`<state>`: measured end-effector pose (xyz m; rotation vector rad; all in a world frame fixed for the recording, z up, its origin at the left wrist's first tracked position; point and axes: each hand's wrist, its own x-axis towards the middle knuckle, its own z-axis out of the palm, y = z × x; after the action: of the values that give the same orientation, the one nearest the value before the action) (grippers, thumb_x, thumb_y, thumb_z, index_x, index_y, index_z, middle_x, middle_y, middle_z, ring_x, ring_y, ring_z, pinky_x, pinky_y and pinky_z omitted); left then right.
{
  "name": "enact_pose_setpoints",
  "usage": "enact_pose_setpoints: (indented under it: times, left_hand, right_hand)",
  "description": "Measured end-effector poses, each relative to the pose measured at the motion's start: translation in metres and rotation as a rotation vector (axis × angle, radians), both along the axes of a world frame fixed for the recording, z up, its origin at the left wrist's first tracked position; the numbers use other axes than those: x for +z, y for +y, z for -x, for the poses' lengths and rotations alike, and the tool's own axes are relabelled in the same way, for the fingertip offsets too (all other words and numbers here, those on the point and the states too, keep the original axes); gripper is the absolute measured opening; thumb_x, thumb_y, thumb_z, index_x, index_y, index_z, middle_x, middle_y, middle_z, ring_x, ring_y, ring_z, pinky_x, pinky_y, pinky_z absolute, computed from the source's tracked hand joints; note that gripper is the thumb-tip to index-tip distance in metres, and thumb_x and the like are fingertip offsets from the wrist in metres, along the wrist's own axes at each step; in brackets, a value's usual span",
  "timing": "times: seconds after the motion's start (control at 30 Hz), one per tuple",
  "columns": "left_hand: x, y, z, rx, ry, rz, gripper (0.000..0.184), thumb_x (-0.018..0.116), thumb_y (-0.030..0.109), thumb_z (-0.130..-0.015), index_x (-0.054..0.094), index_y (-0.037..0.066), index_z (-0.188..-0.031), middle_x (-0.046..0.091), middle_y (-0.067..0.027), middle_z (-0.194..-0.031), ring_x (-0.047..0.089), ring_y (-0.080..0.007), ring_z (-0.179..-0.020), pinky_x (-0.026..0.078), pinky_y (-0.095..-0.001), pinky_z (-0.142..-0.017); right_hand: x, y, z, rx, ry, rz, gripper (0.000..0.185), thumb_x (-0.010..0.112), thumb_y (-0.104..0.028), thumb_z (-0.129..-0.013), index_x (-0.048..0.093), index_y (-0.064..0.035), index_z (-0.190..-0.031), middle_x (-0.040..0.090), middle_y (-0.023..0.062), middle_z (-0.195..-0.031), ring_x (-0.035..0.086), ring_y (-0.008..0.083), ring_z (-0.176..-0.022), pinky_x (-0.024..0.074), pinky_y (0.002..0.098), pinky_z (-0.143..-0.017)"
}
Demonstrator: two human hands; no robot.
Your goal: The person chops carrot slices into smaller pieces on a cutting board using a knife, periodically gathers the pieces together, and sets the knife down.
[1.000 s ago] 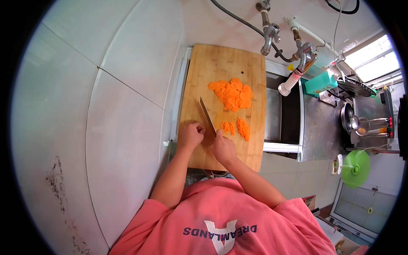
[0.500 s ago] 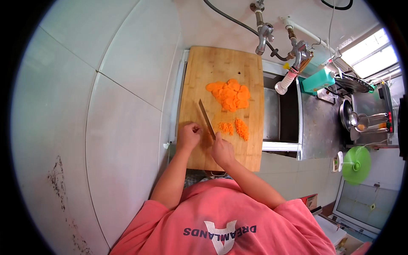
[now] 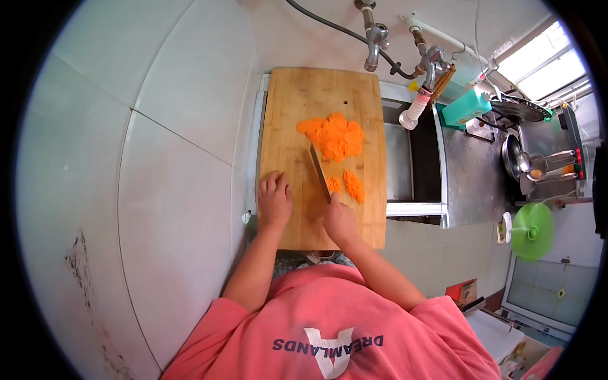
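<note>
My right hand (image 3: 340, 220) is closed around the handle of a kitchen knife (image 3: 320, 172). The blade points away from me, its edge close beside a small pile of minced carrot (image 3: 334, 184). A second, longer heap of minced carrot (image 3: 354, 186) sits just to the right of that pile. Beyond the blade lies a mound of round carrot slices (image 3: 335, 135). On the left part of the wooden cutting board (image 3: 288, 101), my left hand (image 3: 275, 199) rests with its fingers stretched out, holding nothing visible.
The board spans a metal sink (image 3: 398, 158), whose basin shows on the right. Two taps (image 3: 376, 45) hang above it. A tiled wall (image 3: 177, 202) stands close on the left. Further right are a teal bottle (image 3: 467, 107), pans with ladles (image 3: 523, 161) and a green fan (image 3: 532, 232).
The knife has moved right, up to the minced carrot. My left hand has gone from curled fingers to stretched ones and shifted a little left. The whole view has shifted slightly.
</note>
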<state>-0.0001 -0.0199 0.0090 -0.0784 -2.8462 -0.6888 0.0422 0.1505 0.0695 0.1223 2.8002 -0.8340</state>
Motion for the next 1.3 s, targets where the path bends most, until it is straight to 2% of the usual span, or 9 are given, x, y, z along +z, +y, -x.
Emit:
enact_pose_setpoints:
  times: [0.4,0.6,0.8,0.87,1.1,1.17,1.2,1.27,1.3]
  left_hand:
    - [0.003,0.029,-0.022,-0.132,-0.02,0.035,0.045,0.063,0.013,-0.078,0.057,0.008,-0.123,0.048,-0.0073,-0.131,0.042,-0.0263,-0.119,0.033,-0.0433,-0.096]
    - [0.024,0.063,-0.032,-0.286,0.072,0.102,0.063,0.059,0.007,-0.076,0.044,0.011,-0.137,0.039,-0.0114,-0.142,0.041,-0.0291,-0.124,0.032,-0.0449,-0.098]
    - [0.03,0.075,-0.035,-0.404,-0.047,0.14,0.077,0.057,0.004,-0.074,0.028,0.011,-0.145,0.018,-0.0125,-0.152,0.021,-0.0311,-0.138,0.018,-0.0564,-0.109]
    - [0.023,0.07,-0.03,-0.391,-0.097,0.201,0.08,0.056,0.003,-0.075,0.022,0.01,-0.147,0.012,-0.0124,-0.154,0.014,-0.0319,-0.141,0.014,-0.0608,-0.109]
    - [0.05,0.09,-0.024,-0.371,-0.273,0.154,0.08,0.058,0.0,-0.073,0.026,0.009,-0.145,0.011,-0.0133,-0.154,0.01,-0.0339,-0.142,0.013,-0.0617,-0.108]
    - [0.042,0.092,-0.018,-0.354,-0.272,0.196,0.078,0.059,0.001,-0.073,0.03,0.009,-0.144,0.013,-0.0144,-0.154,0.009,-0.0349,-0.142,0.012,-0.0624,-0.108]
    - [0.044,0.092,-0.023,-0.356,-0.285,0.192,0.078,0.059,0.001,-0.073,0.03,0.009,-0.144,0.013,-0.0144,-0.154,0.009,-0.0349,-0.142,0.012,-0.0624,-0.108]
    - [0.048,0.082,-0.019,-0.268,-0.359,0.166,0.073,0.059,0.002,-0.073,0.035,0.009,-0.142,0.019,-0.0161,-0.152,0.014,-0.0351,-0.141,0.012,-0.0608,-0.109]
    - [0.046,0.074,-0.032,-0.267,-0.38,0.167,0.073,0.059,0.002,-0.073,0.035,0.009,-0.142,0.019,-0.0161,-0.152,0.014,-0.0351,-0.141,0.012,-0.0608,-0.109]
  right_hand:
    - [0.004,0.024,-0.006,-0.114,0.078,0.038,0.023,0.053,-0.012,-0.087,0.043,0.0027,-0.101,0.059,0.0275,-0.068,0.058,0.0462,-0.065,0.045,0.0539,-0.059]
    - [0.005,0.029,-0.001,-0.218,0.072,0.153,0.027,0.052,-0.013,-0.087,0.044,0.0055,-0.105,0.06,0.0288,-0.071,0.057,0.0468,-0.064,0.0452,0.0538,-0.059]
    - [0.011,0.032,0.006,-0.296,0.027,0.368,0.025,0.05,-0.013,-0.087,0.046,0.0043,-0.104,0.06,0.0303,-0.077,0.059,0.0475,-0.069,0.0471,0.0523,-0.063]
    - [0.041,0.026,0.012,-0.435,-0.193,0.54,0.024,0.05,-0.011,-0.087,0.046,0.0043,-0.105,0.06,0.0299,-0.076,0.06,0.0459,-0.071,0.048,0.0503,-0.064]
    - [0.012,0.045,0.006,-0.32,-0.078,0.318,0.025,0.051,-0.01,-0.087,0.045,0.0065,-0.106,0.06,0.0273,-0.07,0.061,0.0437,-0.066,0.0477,0.0489,-0.06]
    - [0.002,0.052,0.008,-0.305,0.008,0.341,0.019,0.05,-0.012,-0.091,0.042,0.0015,-0.101,0.056,0.0138,-0.062,0.056,0.0218,-0.045,0.0457,0.0349,-0.039]
    - [0.012,0.056,0.003,-0.307,-0.005,0.337,0.019,0.05,-0.012,-0.091,0.042,0.0015,-0.101,0.056,0.0138,-0.062,0.056,0.0218,-0.045,0.0457,0.0349,-0.039]
    - [0.033,0.059,0.009,-0.239,-0.019,0.248,0.03,0.053,-0.012,-0.086,0.045,0.0062,-0.109,0.06,0.0286,-0.07,0.058,0.0477,-0.068,0.0443,0.0539,-0.061]
    - [0.028,0.061,-0.001,-0.253,-0.026,0.281,0.026,0.053,-0.012,-0.086,0.045,0.0047,-0.105,0.059,0.029,-0.071,0.057,0.0482,-0.068,0.0442,0.0541,-0.061]
